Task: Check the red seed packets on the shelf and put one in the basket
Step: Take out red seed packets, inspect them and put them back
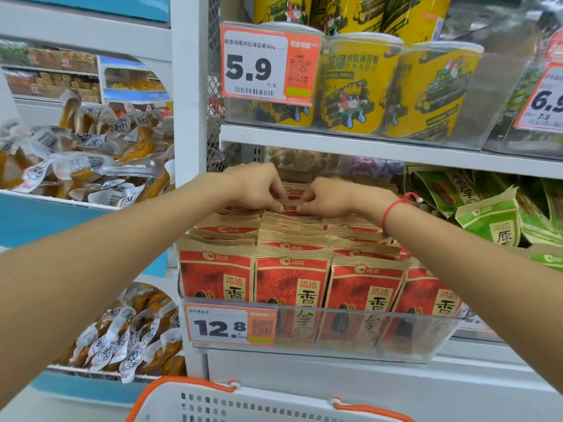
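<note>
**Both hands at back of red seed row**

Reaching in w/ both arms, mid shelf. L hand (259,187) and R hand (327,197) meet at the far end of the red seed packets (292,281), fingers of both curled down onto the top edge of one rear packet (291,200) in the middle column. Looks like a pinch from each side, thumbs underneath, fingertips nearly touching each other. Packet itself mostly hidden by my knuckles; only a strip of red and kraft-brown top shows between the hands.

Red string bracelet (396,208) on R wrist.

Packets stand upright in four columns, front to back, inside a clear plastic bin (320,351) on the shelf. Front faces red w/ sunflower print and dark seed pic. Price tag (231,325) clipped to bin front, left end, reads 12.8.

Basket (243,406) directly below, bottom of view: white perforated wall, orange handles. Can't see inside it.

Surroundings: green packets (493,220) just R of the red ones, same shelf level. Shelf above holds yellow tubs (362,86) w/ a 5.9 tag (269,63). L bay across the white upright: clear-wrapped orange-brown snack packs (91,153) heaped in trays, upper and lower.
</note>
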Demonstrator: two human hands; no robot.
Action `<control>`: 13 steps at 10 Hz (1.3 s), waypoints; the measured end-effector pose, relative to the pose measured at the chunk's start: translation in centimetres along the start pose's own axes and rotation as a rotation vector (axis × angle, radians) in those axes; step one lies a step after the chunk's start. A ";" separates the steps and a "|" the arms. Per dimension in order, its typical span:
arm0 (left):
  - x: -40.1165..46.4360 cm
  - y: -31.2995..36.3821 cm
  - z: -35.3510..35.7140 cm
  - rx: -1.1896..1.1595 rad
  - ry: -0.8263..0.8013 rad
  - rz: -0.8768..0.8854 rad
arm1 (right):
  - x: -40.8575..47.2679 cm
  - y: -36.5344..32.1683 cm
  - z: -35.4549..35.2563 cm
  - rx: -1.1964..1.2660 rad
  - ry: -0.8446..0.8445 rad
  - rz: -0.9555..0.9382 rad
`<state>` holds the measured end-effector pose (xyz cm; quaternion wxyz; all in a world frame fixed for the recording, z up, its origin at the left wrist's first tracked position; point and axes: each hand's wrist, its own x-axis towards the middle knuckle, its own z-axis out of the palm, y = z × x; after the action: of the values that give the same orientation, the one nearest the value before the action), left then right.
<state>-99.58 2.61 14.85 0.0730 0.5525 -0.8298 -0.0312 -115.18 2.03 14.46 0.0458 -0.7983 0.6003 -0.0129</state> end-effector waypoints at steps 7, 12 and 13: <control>-2.3 -1.2 2.0 0.002 -0.158 -0.095 | 1.4 -0.9 0.6 0.052 0.250 0.035; -3.5 -0.3 1.2 -0.030 -0.272 -0.187 | -2.6 -2.3 0.5 0.069 0.507 0.026; -3.7 0.0 1.2 -0.054 -0.241 -0.194 | -5.4 -1.9 0.4 0.091 0.568 -0.036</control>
<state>-98.36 6.03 13.37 -0.0157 0.6201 -0.7741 -0.1264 -114.84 7.72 14.44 -0.0888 -0.7706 0.5735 -0.2635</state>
